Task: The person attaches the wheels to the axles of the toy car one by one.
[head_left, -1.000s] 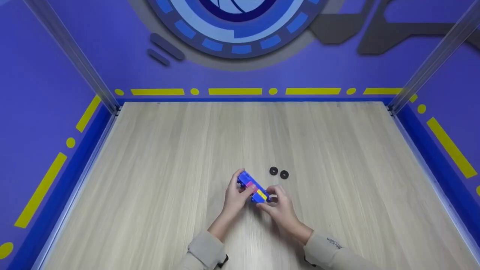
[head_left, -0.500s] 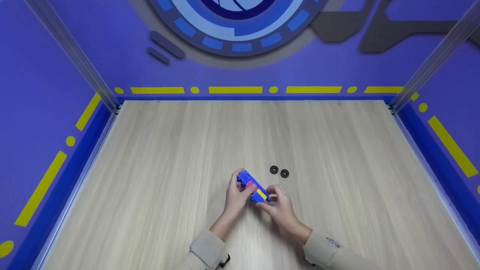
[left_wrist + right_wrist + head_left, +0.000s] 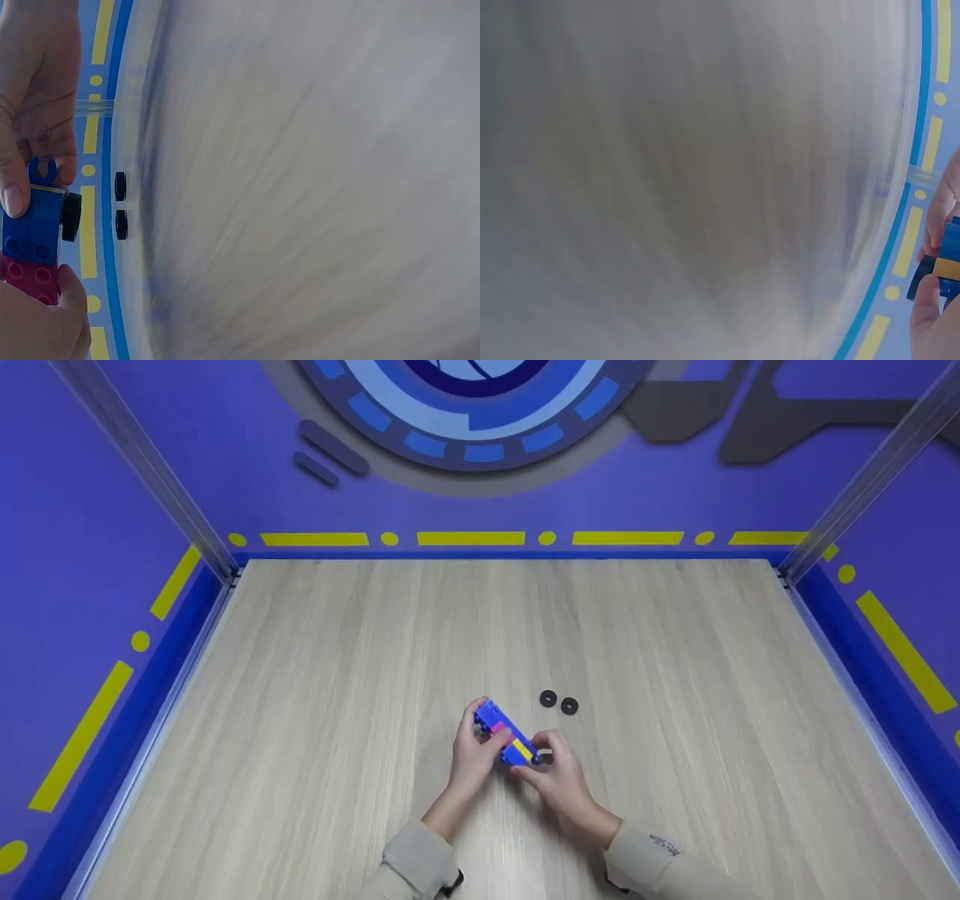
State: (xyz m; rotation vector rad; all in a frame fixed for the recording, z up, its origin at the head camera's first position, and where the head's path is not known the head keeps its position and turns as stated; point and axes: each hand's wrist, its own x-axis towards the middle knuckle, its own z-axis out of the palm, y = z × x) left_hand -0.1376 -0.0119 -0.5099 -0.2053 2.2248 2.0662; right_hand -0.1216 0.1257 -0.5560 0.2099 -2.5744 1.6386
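A toy vehicle of building bricks [image 3: 489,714], mostly blue with pink and yellow bricks, is held above the table at a slant. My left hand [image 3: 471,750] grips its far-left part, thumb across the pink brick. My right hand [image 3: 561,780] pinches the near-right end, thumb and fingers around a black wheel [image 3: 921,278]. The left wrist view shows a blue hook [image 3: 43,172] on that end and the black wheel [image 3: 71,217] against the blue body. Beyond the right hand, two loose black wheels [image 3: 548,699] lie flat, side by side.
The wood-grain table [image 3: 337,675] is bounded by a blue back wall [image 3: 480,514] and side walls with yellow markings. Metal posts [image 3: 150,472] stand at the back corners. Both forearms wear beige sleeves [image 3: 420,855].
The head view has tilted very slightly. Both hands keep nearly the same grip on the toy vehicle, and the loose wheels lie where they were.
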